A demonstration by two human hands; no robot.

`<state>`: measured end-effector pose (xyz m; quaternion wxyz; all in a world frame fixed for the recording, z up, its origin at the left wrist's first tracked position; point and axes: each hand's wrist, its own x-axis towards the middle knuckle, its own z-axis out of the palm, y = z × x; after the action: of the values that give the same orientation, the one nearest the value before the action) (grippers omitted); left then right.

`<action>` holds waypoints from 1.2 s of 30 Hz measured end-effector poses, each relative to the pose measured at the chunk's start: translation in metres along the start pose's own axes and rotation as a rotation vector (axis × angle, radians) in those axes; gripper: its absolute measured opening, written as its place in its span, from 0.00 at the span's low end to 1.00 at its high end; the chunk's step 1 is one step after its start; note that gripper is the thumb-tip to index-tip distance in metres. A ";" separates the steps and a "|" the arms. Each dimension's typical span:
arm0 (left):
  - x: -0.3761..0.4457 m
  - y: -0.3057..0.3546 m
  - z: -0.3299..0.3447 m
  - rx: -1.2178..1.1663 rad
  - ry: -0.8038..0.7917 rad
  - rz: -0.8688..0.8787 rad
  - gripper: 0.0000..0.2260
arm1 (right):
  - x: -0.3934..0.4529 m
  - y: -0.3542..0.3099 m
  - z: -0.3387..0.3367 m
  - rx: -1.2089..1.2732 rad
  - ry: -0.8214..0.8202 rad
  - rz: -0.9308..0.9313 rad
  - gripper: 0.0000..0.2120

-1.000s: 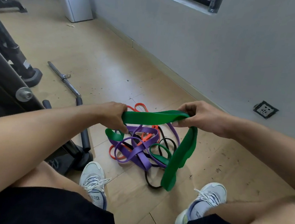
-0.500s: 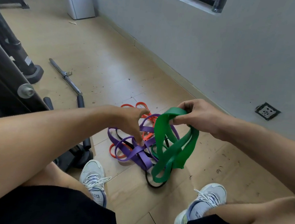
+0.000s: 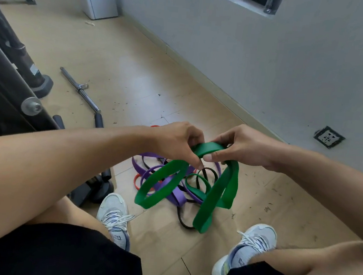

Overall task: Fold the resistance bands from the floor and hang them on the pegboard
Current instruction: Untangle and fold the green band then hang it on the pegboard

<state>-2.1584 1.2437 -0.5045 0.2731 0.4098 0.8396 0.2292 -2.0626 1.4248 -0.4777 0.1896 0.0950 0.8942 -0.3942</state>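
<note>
Above the floor pile (image 3: 172, 180), both hands are pinching the wide green band (image 3: 208, 148). Left hand (image 3: 175, 143) and right hand (image 3: 241, 144) are closing fingers on its top fold; loops are hanging, possibly doubled.

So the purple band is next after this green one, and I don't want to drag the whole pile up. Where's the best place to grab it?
Probably the purple band's far-left arc, coming from above on the left. That curve lies at the pile's outer edge on bare floor. Toward the middle it tangles with the black band and the orange band. Both hands hold the green band.
</note>
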 end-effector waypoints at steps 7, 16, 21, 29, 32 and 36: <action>-0.003 -0.008 -0.010 -0.196 -0.023 -0.015 0.06 | 0.003 0.001 -0.003 -0.161 0.058 -0.057 0.24; -0.007 -0.018 -0.013 -0.368 -0.094 -0.096 0.14 | 0.005 0.009 -0.007 -0.013 -0.015 -0.098 0.17; -0.010 -0.014 -0.015 -0.426 -0.118 -0.071 0.18 | 0.010 0.020 -0.003 0.202 -0.154 -0.098 0.16; -0.013 -0.002 -0.012 -0.350 0.125 0.041 0.14 | 0.015 0.020 0.009 0.078 -0.139 -0.100 0.24; -0.016 0.003 -0.014 -0.380 0.193 0.099 0.13 | 0.016 0.016 0.017 0.076 -0.065 -0.110 0.21; -0.019 0.005 -0.022 -0.486 0.310 0.113 0.12 | 0.022 0.018 0.021 0.065 -0.021 -0.109 0.18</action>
<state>-2.1602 1.2280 -0.4797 0.2185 0.3386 0.7675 0.4985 -2.0715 1.4214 -0.5120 0.1738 0.0482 0.8828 -0.4338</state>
